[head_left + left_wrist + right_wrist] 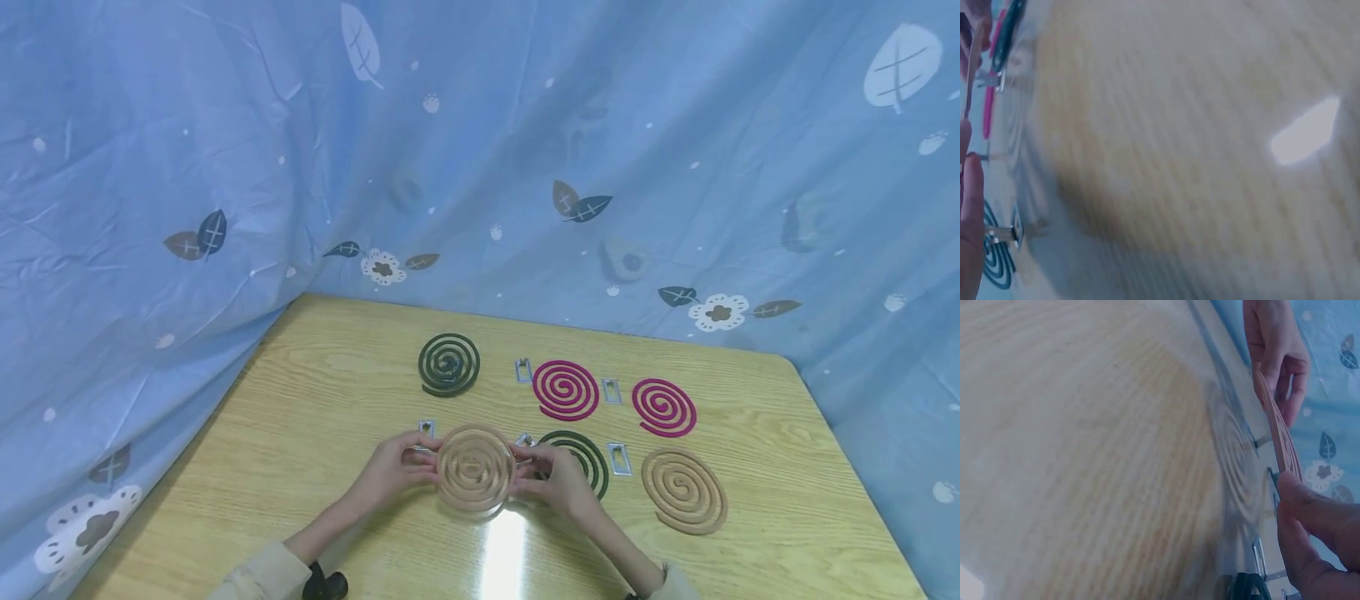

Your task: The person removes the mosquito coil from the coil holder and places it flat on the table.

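A tan mosquito coil (474, 472) is held up off the table between both hands. My left hand (396, 463) pinches its left edge, and my right hand (557, 479) pinches the right edge. The right wrist view shows the coil (1280, 439) nearly edge-on, with thumb and fingers at either side. Just behind the left fingers stands a small metal coil stand (427, 428). Another metal stand (526, 439) is partly hidden behind the right fingers. A dark green coil (601, 463) lies beyond the right hand, which covers part of it.
Farther back lie a dark green coil (450, 335) and two magenta coils (566, 388) (663, 407). A second tan coil (684, 491) lies at the right. More metal stands (523, 371) (612, 392) (619, 459) sit among them. A blue patterned cloth (480, 167) hangs behind the table.
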Motion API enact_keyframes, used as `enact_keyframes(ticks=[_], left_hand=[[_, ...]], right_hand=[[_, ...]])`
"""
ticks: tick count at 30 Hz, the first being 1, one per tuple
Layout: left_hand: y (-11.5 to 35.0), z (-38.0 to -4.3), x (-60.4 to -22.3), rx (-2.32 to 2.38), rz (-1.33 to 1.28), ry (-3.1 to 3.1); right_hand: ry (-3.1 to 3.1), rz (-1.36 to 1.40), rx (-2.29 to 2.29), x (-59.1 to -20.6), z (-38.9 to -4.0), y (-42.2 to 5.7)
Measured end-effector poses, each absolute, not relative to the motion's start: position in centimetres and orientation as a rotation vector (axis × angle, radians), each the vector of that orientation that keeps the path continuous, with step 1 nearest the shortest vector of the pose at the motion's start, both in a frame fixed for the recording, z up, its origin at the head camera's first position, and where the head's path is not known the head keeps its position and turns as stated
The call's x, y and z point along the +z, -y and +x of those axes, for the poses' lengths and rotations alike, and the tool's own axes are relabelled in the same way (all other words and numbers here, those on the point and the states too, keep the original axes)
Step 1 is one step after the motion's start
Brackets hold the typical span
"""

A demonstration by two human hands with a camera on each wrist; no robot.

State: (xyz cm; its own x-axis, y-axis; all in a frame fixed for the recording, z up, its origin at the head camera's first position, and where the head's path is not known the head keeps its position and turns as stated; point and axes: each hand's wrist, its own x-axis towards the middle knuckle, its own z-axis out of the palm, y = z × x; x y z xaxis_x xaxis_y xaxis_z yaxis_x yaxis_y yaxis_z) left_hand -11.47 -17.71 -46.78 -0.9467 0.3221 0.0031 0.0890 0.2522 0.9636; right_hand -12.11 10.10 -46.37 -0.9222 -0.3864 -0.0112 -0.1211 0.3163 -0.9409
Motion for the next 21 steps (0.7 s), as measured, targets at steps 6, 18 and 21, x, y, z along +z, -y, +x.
enact_keyframes(ticks=[6, 18, 21], left_hand=[[17.4, -11.0, -46.9, 1.712, 0.417, -2.377], [17.0, -10.4, -47.1, 1.699, 0.410, -2.372], [17.0, -10.4, -47.2, 1.683, 0.391, -2.376]], right_hand=[[-2.421, -0.513, -1.618, -46.4, -11.6, -10.0], [-2.438, -0.580, -1.559, -46.8, -11.2, -10.2], [-2.466, -0.576, -1.529, -47.0, -11.3, -10.1]])
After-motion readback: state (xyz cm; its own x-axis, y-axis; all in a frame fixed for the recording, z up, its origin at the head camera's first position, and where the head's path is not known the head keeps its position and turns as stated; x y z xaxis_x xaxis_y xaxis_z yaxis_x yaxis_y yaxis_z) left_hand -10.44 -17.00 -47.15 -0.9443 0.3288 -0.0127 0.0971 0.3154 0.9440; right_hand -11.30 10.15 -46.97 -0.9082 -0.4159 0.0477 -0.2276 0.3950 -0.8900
